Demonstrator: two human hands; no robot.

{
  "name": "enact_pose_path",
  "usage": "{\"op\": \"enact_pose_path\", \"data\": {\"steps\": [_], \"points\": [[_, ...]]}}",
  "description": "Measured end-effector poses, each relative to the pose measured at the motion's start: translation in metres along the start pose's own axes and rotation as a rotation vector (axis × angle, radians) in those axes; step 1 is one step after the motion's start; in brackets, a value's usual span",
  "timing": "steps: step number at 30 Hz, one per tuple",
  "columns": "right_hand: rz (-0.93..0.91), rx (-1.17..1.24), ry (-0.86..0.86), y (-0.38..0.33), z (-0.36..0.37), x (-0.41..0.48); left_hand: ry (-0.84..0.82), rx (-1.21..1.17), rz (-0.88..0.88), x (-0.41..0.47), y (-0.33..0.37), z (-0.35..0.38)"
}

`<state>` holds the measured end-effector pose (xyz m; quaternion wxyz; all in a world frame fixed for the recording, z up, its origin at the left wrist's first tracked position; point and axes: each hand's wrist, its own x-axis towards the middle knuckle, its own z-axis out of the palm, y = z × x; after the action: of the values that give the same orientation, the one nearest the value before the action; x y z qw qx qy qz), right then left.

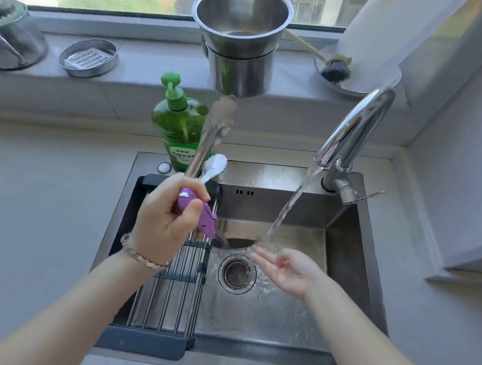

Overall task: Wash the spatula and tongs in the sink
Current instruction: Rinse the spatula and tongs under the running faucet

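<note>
I am looking down into a steel sink with water running from the tap in a slanted stream toward the drain. A dark drying rack is sitting across the sink's left part. Behind the sink a green soap bottle is standing, partly covered by the utensils I am lifting. On the windowsill two stacked steel pots are standing, with a round sieve to their left, another steel container further left, and a dish brush on a plate to the right.

My left hand is closing in a fist around a purple handle, gripping the tongs above the rack; their metal arms are pointing up and away toward the sill, blurred. A white-tipped piece is sticking out beside them; I cannot tell whether that is the spatula. My right hand is lying open, palm up, fingers loosely spread, under the foot of the stream just right of the drain, holding nothing.
</note>
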<state>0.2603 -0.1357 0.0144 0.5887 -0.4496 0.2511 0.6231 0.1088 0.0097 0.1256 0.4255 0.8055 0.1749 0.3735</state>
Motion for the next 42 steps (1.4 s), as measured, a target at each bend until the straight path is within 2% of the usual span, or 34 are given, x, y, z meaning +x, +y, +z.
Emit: {"op": "enact_pose_path", "data": {"steps": [2,5,9,15,19,22,26,30,35,39,42], "points": [[0.101,-0.127,0.102,0.007,0.006,0.006,-0.002,-0.031,0.021,-0.006,-0.003,0.0],[0.253,-0.071,0.202,0.017,0.01,0.012,-0.032,-0.137,0.083,-0.008,0.002,0.001],[0.149,0.184,0.12,0.021,0.008,0.014,-0.085,-0.171,0.104,-0.009,0.005,0.002],[0.039,0.227,0.053,0.017,0.001,0.023,0.21,-0.152,-0.003,-0.01,-0.007,-0.005],[-0.016,0.292,0.081,0.013,-0.006,0.017,0.223,-0.061,-0.084,-0.013,-0.011,-0.001],[-0.11,0.355,0.184,0.01,-0.015,0.009,0.208,-0.021,-0.274,-0.014,-0.015,0.007],[-0.325,0.495,0.318,-0.007,-0.031,-0.013,0.293,-0.102,-0.718,-0.018,-0.033,0.022],[-0.582,0.451,0.441,-0.026,-0.032,-0.045,0.233,-0.151,-1.079,-0.035,-0.062,0.042],[-0.825,0.33,0.692,-0.041,-0.028,-0.067,0.186,-0.264,-1.269,-0.041,-0.079,0.081],[-0.972,0.308,0.729,-0.048,-0.033,-0.075,0.125,-0.292,-1.328,-0.039,-0.079,0.109],[-1.006,0.25,0.798,-0.05,-0.04,-0.083,0.074,-0.301,-1.349,-0.036,-0.077,0.125]]}}
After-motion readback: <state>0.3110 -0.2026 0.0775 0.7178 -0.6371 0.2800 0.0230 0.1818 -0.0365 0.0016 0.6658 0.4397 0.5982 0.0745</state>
